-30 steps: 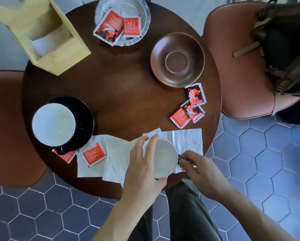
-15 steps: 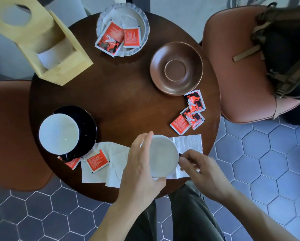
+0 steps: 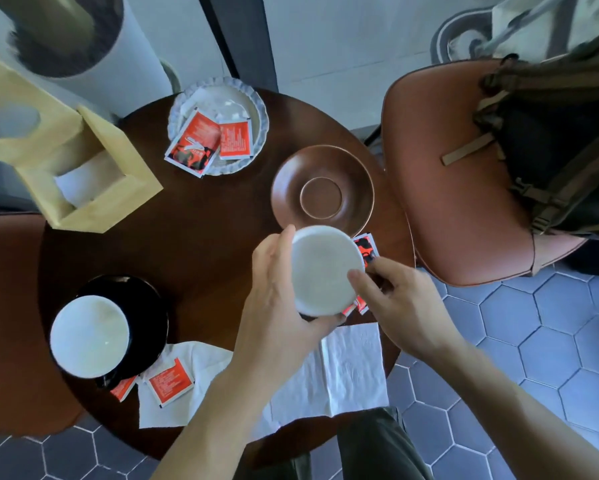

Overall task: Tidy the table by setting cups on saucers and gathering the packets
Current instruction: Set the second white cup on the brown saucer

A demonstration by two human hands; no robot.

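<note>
The round worktop carries a black saucer already bearing a cup, while the brown saucer sits bare, evidently the target. Both hands carry the white cup just short of it: the left hand has its grip clamped round the rim, the right hand pinches what is probably the handle. Half a second ago the cup hovered over the napkin; now it hides most of the packets.

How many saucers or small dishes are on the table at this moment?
3: a black saucer under the cup at the left, an empty brown saucer near the right edge, and a white scalloped dish holding packets at the far side. None seem hidden.
</note>
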